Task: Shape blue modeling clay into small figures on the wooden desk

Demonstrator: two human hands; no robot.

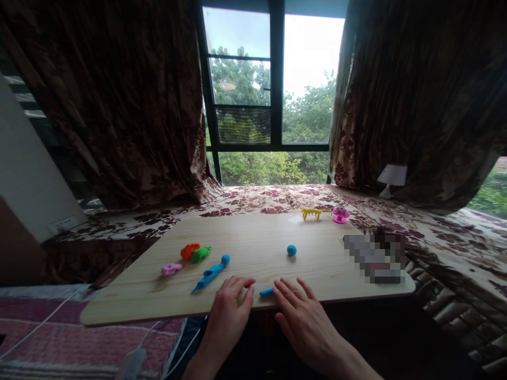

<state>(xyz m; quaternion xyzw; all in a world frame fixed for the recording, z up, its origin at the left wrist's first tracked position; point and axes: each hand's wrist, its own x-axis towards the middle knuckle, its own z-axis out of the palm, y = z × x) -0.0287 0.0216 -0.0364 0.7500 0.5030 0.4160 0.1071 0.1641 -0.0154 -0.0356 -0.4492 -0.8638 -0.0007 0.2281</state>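
My left hand (229,309) and my right hand (303,314) lie on the near edge of a light wooden board (253,237), fingers stretched forward. Between them a small blue clay roll (266,292) lies on the board, partly under my right fingertips. A blue clay ball (291,250) sits a little beyond my right hand. A long blue clay tool (212,273) lies just left of my left hand.
Orange (189,250), green (200,254) and pink (171,269) clay shapes lie at the board's left. A yellow piece (311,212) and a pink mould (340,215) sit at the far edge. A blurred object (374,257) lies at right. Floral cloth, curtains and a window lie beyond.
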